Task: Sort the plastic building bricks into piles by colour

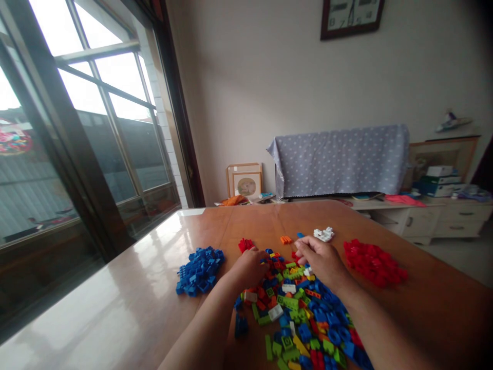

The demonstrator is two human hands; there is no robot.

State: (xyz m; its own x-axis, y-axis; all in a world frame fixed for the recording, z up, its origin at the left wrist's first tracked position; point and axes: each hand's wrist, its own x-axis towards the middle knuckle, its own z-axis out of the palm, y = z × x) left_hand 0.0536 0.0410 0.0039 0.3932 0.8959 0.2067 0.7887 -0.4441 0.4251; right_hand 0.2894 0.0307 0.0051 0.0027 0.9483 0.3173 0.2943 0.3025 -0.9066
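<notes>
A mixed pile of toy building bricks [290, 303] in blue, green, red, orange, yellow and white spreads over the table in front of me. My left hand [250, 267] rests at the far left of this pile. Its fingers are curled down among the bricks, and what they hold, if anything, is hidden. At the pile's far right, my right hand [319, 258] has thumb and fingers drawn together. Whatever is between them is too small to make out. Just beyond the left hand sits a small red group of bricks [245, 245]. A blue brick [300, 235] lies past the right fingertips.
A heap of blue bricks [200, 271] stands to the left and a heap of red bricks [373, 262] to the right. Farther back are orange bricks [286, 240] and white bricks [323, 234]. The brown table [154, 303] is glossy; beyond it is a low cabinet [418, 223].
</notes>
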